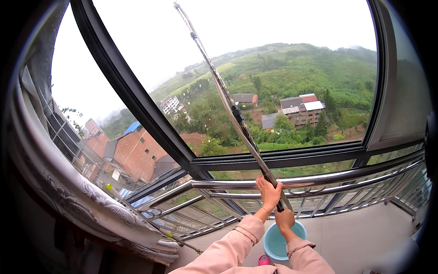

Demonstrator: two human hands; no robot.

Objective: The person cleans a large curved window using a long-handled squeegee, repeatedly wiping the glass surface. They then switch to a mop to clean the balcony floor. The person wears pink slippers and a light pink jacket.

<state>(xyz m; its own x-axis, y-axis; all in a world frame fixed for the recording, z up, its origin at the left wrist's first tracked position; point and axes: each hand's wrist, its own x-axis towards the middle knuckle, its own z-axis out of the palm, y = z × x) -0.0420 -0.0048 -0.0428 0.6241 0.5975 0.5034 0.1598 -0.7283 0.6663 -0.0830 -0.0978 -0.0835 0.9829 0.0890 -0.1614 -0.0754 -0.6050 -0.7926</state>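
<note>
Both my hands hold a long pole (222, 87) that slants up and to the left across the window. It looks like a metal rod alongside a dark patterned pole with black joints. My left hand (269, 191) is wrapped round it at the height of the steel railing. Lower down, my right hand (284, 219) grips it near its lower part, above a light blue plastic basin (268, 245) on the floor. The pole's top end (177, 5) stands against the pale sky. Whether the basin holds water I cannot tell.
A stainless steel railing (232, 185) runs in front of the dark window frame (137, 85). White patterned curtains (99, 202) hang at the left, beside a thin rod with yellow-green parts (137, 212). A pink slipper (264, 260) lies by the basin on the tiled floor (359, 226).
</note>
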